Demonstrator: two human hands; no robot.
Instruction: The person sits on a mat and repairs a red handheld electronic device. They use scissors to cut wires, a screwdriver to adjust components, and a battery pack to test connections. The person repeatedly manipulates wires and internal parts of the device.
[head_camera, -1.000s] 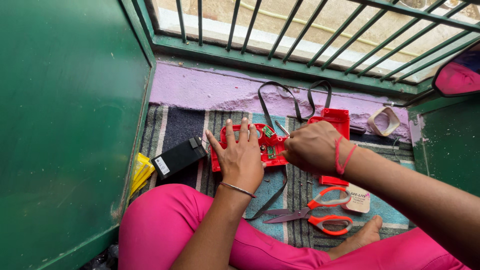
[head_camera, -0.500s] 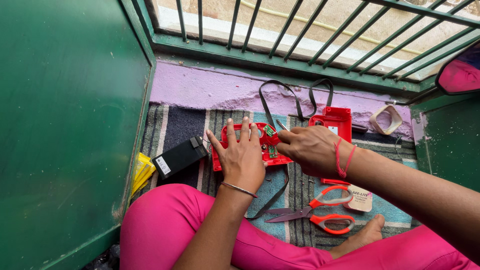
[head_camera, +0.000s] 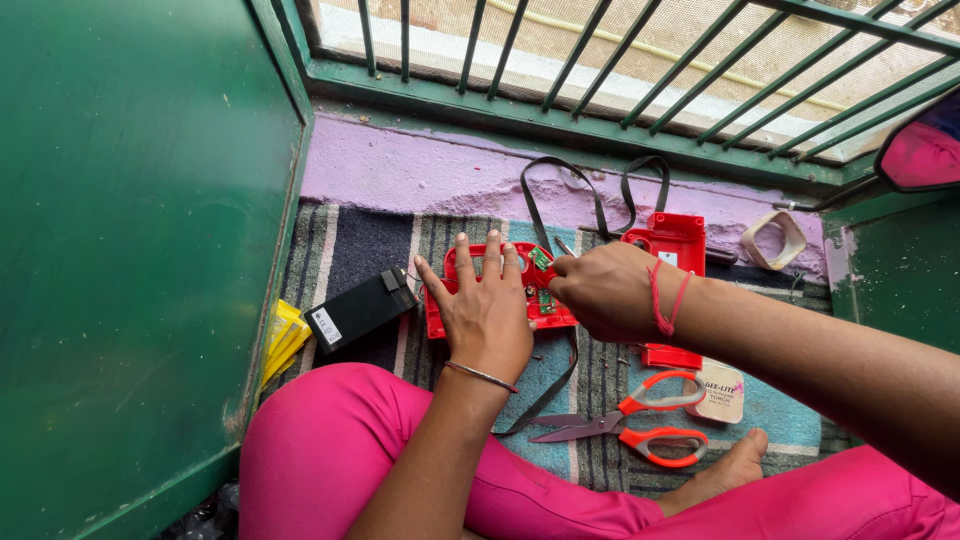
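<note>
Right hand (head_camera: 605, 293) lower over striped mat (head_camera: 360, 245)

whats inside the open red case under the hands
Inside the red case a small green circuit board and wires show. The left hand lies flat over its left part, the right hand covers the right edge, hiding the rest.

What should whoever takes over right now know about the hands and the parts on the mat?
Left hand: flat, fingers spread, pressing the opened red casing on the striped mat.
Right hand: fingertips pinched at the green circuit board; whether it holds a tool cannot be told.
Nearby: black battery block left, second red shell behind, orange scissors in front.
Done: casing open. Left: board work, closing.
</note>
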